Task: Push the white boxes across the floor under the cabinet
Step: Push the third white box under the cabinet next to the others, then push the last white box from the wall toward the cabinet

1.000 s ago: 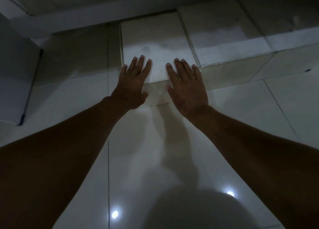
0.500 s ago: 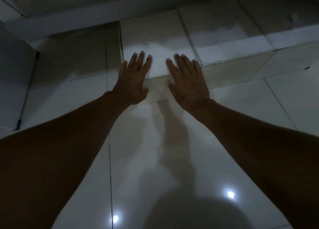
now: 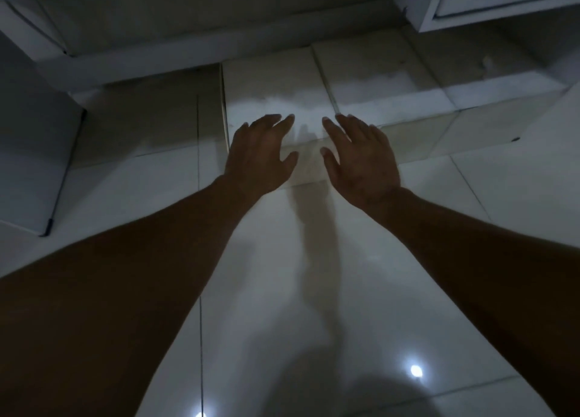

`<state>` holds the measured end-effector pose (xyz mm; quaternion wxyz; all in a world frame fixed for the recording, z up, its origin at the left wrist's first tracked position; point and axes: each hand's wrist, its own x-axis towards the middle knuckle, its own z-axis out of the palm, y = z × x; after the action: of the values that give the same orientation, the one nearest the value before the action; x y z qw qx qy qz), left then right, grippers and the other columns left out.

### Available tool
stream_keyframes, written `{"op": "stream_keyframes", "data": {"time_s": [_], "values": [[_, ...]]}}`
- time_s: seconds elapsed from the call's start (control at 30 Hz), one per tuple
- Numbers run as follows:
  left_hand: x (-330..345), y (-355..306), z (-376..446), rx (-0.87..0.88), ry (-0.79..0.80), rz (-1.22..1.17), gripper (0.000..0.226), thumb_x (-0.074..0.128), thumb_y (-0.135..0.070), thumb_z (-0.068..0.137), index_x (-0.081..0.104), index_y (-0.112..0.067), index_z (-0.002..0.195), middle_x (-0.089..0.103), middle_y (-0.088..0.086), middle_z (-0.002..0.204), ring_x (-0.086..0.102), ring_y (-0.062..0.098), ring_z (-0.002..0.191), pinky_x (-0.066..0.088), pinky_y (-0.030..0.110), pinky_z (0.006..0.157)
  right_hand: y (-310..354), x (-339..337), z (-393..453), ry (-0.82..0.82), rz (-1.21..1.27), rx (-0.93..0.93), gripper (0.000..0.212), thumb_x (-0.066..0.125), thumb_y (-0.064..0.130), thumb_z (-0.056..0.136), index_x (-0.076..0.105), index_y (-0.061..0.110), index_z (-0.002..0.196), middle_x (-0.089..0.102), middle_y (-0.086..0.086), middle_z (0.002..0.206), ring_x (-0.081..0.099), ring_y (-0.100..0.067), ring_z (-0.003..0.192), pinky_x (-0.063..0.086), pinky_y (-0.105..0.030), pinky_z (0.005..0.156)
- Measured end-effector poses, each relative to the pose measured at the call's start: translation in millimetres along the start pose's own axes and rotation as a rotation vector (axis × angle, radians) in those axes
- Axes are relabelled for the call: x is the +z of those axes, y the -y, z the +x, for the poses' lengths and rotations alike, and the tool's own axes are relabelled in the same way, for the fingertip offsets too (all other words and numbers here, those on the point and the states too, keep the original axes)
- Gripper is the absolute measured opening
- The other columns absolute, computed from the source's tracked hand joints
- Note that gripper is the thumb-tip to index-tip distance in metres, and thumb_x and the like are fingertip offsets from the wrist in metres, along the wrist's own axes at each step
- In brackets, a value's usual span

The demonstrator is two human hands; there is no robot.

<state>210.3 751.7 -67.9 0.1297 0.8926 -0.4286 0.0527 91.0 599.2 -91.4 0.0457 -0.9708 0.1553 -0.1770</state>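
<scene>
A white box (image 3: 276, 87) lies on the tiled floor with its far end under the cabinet (image 3: 131, 24). My left hand (image 3: 259, 153) and my right hand (image 3: 361, 162) hover over its near edge, fingers spread and slightly lifted, holding nothing. Whether the palms still touch the box is unclear in the dim light. A second white box (image 3: 386, 80) lies flush against its right side, and a third (image 3: 489, 68) sits further right.
A white cabinet door or panel (image 3: 34, 153) stands at the left. Another cabinet unit (image 3: 502, 2) hangs at the top right. Glossy floor tiles (image 3: 314, 291) with light reflections stretch toward me.
The box has slid further in under the cabinet. Both hands, flat on the box before, have now lifted with fingers curling, and the view has tilted up a little.
</scene>
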Motion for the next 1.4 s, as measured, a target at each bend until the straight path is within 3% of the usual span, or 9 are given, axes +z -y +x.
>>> {"op": "stream_keyframes", "data": {"time_s": [0.1,0.37,0.63,0.8,1.03,1.23,1.4], "values": [[-25,-33,0,0.046,-0.139,-0.04,0.058,0.062,-0.037,0.088,0.053,-0.009,0.137,0.061,0.015,0.132,0.057,0.032,0.12,0.045,0.048,0.1,-19,-31,-9,-0.082,0.034,0.018,0.051,0.041,0.038,0.103,0.04,0.013,0.148,0.046,-0.014,0.149,0.041,-0.028,0.139,0.032,-0.047,0.115],[-96,-152,14,0.149,-0.239,-0.062,0.045,0.058,-0.035,0.091,0.061,-0.01,0.128,0.065,0.011,0.123,0.06,0.031,0.112,0.046,0.041,0.091,-94,-145,-31,-0.278,0.039,0.026,0.046,0.048,0.036,0.101,0.051,0.012,0.139,0.057,-0.011,0.137,0.052,-0.026,0.127,0.04,-0.042,0.106],[-133,-300,59,0.324,-0.216,-0.106,0.041,0.057,-0.034,0.091,0.061,-0.015,0.127,0.066,0.006,0.119,0.062,0.027,0.106,0.052,0.038,0.081,-204,-262,-62,-0.406,-0.015,0.14,0.044,0.049,0.031,0.098,0.054,0.011,0.137,0.061,-0.01,0.131,0.055,-0.027,0.121,0.042,-0.042,0.099],[-160,-404,92,0.41,-0.246,-0.134,0.043,0.055,-0.038,0.092,0.059,-0.02,0.131,0.063,0.003,0.127,0.058,0.026,0.115,0.048,0.039,0.089,-273,-331,-102,-0.405,-0.072,0.266,0.045,0.047,0.034,0.099,0.051,0.013,0.139,0.058,-0.009,0.136,0.051,-0.026,0.126,0.041,-0.043,0.102],[-171,-498,130,0.489,-0.243,-0.159,0.046,0.053,-0.039,0.095,0.054,-0.02,0.136,0.058,0.003,0.133,0.053,0.025,0.121,0.043,0.037,0.094,-346,-397,-129,-0.442,-0.147,0.415,0.047,0.045,0.037,0.1,0.048,0.015,0.141,0.055,-0.008,0.14,0.049,-0.025,0.128,0.041,-0.041,0.105],[-158,-549,162,0.535,-0.229,-0.176,0.046,0.053,-0.039,0.095,0.054,-0.018,0.136,0.058,0.006,0.134,0.053,0.027,0.121,0.044,0.04,0.094,-385,-406,-132,-0.403,-0.162,0.554,0.052,0.041,0.039,0.102,0.038,0.017,0.149,0.045,-0.009,0.149,0.041,-0.025,0.137,0.033,-0.041,0.112],[-146,-560,203,0.562,-0.224,-0.2,0.044,0.054,-0.036,0.094,0.056,-0.015,0.133,0.059,0.008,0.133,0.053,0.028,0.12,0.044,0.041,0.093,-420,-419,-106,-0.362,-0.183,0.565,0.052,0.041,0.039,0.103,0.037,0.017,0.15,0.042,-0.012,0.152,0.037,-0.027,0.14,0.03,-0.042,0.113]]}}
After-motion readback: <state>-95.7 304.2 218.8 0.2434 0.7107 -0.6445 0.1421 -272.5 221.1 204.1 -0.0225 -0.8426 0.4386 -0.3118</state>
